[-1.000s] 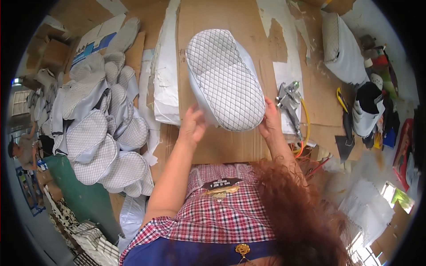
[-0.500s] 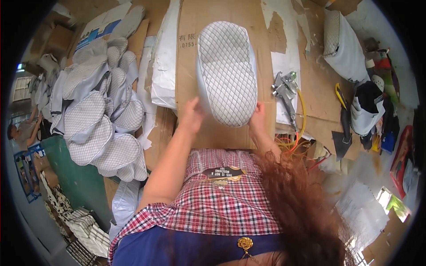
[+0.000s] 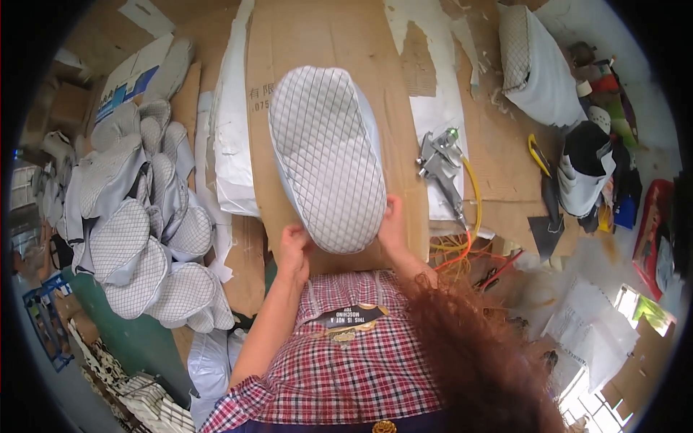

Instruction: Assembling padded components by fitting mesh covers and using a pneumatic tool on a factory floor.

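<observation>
A pale grey quilted boot liner [image 3: 328,159] lies sole side up over the cardboard, its rounded end toward me and a plain, smooth side wall showing along its edges. My left hand [image 3: 294,251] grips the near left edge with curled fingers. On the near right edge, my right hand [image 3: 391,222] is closed against the liner's side; its fingertips are partly hidden. Just right of the cardboard sits a metal spray gun [image 3: 442,169] with a yellow hose.
A heap of similar quilted liners [image 3: 123,242] is piled at the left. Cardboard [image 3: 325,36] covers the work table. At the right are a yellow-handled tool [image 3: 535,151], a white bag [image 3: 538,72] with a quilted end and an open black-lined pouch [image 3: 588,169].
The boot liner has come nearer to me and tilted, its far end swinging left. Both hands have moved closer with it. The whole view has shifted a little.
</observation>
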Demonstrator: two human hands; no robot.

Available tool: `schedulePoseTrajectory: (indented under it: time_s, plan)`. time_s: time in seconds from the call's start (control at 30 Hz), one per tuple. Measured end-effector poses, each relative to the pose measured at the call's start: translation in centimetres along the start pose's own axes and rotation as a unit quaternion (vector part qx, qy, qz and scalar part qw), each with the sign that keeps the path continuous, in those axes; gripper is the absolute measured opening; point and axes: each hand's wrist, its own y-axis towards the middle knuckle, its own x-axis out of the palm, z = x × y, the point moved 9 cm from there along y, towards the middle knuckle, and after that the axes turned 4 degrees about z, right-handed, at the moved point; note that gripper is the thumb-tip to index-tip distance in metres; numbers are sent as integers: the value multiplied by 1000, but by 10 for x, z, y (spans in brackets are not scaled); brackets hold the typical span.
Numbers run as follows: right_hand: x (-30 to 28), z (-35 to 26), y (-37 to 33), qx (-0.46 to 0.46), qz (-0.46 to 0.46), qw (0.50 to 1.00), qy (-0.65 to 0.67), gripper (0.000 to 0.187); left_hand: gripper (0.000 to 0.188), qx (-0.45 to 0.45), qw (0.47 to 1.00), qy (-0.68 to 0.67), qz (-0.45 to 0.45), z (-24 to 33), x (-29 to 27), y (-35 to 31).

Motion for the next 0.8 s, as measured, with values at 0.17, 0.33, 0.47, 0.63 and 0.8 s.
schedulePoseTrajectory:
  time_s: [0.17,0.33,0.47,0.63,0.8]
  plan:
    - [-21,27,25,42,-99,984,-142,18,14,-190,970,146,41,-1,5,39]
    - [-77,-148,51,-335,-17,887,-317,32,26,337,914,210,82,228,46,80]
    - [-70,-158,60,-376,-90,811,-439,50,21,268,868,383,-163,282,218,75]
    - [-69,-130,62,-302,-115,776,-542,58,19,239,703,614,-267,260,257,100]
    - [-78,-149,70,-372,-9,775,-511,64,20,297,711,558,-308,261,270,71]
